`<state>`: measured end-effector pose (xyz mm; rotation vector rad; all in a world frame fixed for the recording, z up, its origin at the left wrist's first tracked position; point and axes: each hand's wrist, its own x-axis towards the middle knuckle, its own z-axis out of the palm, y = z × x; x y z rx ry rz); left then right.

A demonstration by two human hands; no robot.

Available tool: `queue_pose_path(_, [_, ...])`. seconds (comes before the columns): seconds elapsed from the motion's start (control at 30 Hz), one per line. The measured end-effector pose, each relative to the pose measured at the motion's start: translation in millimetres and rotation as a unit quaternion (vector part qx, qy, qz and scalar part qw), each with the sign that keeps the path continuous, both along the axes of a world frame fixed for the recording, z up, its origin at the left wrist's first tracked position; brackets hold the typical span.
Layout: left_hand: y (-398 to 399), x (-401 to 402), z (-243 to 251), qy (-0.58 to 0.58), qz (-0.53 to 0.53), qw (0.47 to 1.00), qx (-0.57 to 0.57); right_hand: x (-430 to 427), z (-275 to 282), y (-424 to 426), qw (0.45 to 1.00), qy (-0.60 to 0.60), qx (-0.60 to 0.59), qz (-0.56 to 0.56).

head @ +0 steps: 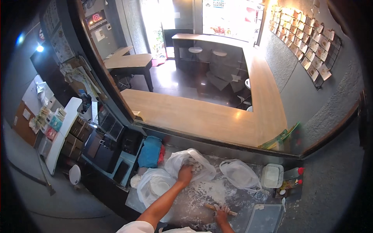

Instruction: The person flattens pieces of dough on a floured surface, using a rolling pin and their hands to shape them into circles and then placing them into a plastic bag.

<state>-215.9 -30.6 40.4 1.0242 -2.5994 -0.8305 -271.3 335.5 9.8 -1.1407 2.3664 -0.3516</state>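
My left hand (185,174) reaches into an open white plastic bag (207,171) that holds several small pale dough pieces (198,167). Its fingertips are hidden among them, so I cannot tell if it grips one. My right hand (222,215) is around a short wooden rolling pin (232,213) lying on the flour-dusted work table (189,211). Loose flour (214,190) is spread between the two hands. Left of my left forearm, another plastic bag (142,186) holds pale round dough sheets (158,186).
A third plastic bag (240,174) lies to the right, beside a plastic tub of white powder (272,176). Red-capped bottles (293,173) stand near the wall. A translucent tray (263,218) sits at front right, a blue cloth bundle (149,151) at back left. A framed window ledge (221,144) bounds the back.
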Motion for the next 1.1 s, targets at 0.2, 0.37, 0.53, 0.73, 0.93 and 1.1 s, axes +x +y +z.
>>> queue_pose_path(0.2, [66.3,31.7,34.2,0.025,0.034,0.994,0.104,-6.0,-32.2,5.0,0.998,0.014,0.059,0.029])
queue_pose_path(0.37, [116.3,61.1,-7.8,0.009,0.093,0.896,0.435,-21.5,-23.8,-10.0,0.995,0.073,0.003,0.072])
queue_pose_path(0.53, [154.7,46.1,-11.1,-0.008,0.073,0.893,0.444,-21.0,8.0,-0.5,0.995,0.059,-0.082,0.014])
queue_pose_path(0.73, [171.7,-3.4,-7.4,0.03,0.041,0.937,0.346,-19.1,9.6,5.7,0.993,0.096,-0.069,0.02])
queue_pose_path(0.93, [152.3,-34.3,-15.5,0.091,-0.014,0.993,0.067,-25.9,18.5,5.6,0.994,0.08,-0.075,0.023])
queue_pose_path(1.1, [145.9,-38.0,-30.1,0.041,-0.073,0.996,0.01,-28.4,16.2,-0.4,0.991,0.106,-0.071,0.031])
